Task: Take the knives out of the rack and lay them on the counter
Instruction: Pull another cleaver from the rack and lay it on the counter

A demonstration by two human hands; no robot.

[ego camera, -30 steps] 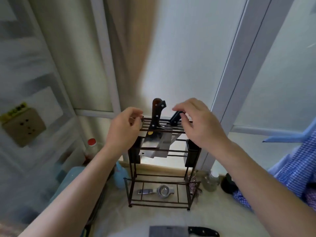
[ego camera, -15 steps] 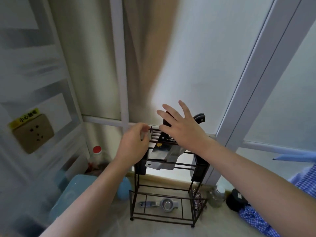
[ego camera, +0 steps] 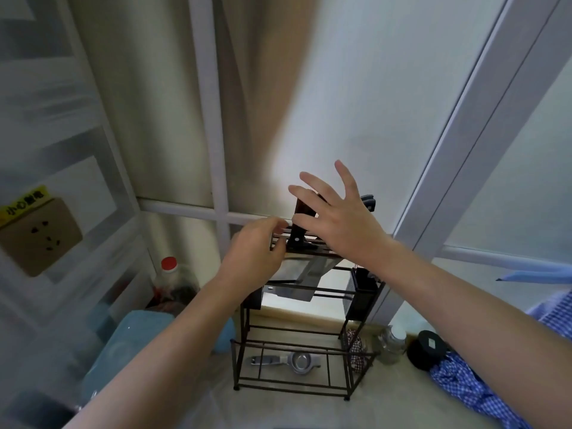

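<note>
A dark metal wire rack (ego camera: 297,385) stands on the pale counter against the window. A cleaver with a dark brown handle (ego camera: 299,233) stands in the rack's top slots, its wide steel blade (ego camera: 297,278) hanging below. A second knife's black handle (ego camera: 368,202) pokes out behind my right hand. My left hand (ego camera: 258,253) pinches the left end of the rack's top rails. My right hand (ego camera: 337,216) hovers over the brown handle with fingers spread, the thumb beside the handle and nothing gripped.
A metal strainer tool (ego camera: 289,361) lies on the rack's bottom shelf. A red-capped bottle (ego camera: 169,274) and a blue container (ego camera: 130,345) sit at the left. A glass jar (ego camera: 392,342), a black lid (ego camera: 428,349) and blue checked cloth (ego camera: 483,388) lie at the right. A wall socket (ego camera: 41,236) is at far left.
The view tilted up, so the cleaver lying on the near counter dropped out of sight. My right hand left the black handle, opened and moved left over the brown-handled cleaver.
</note>
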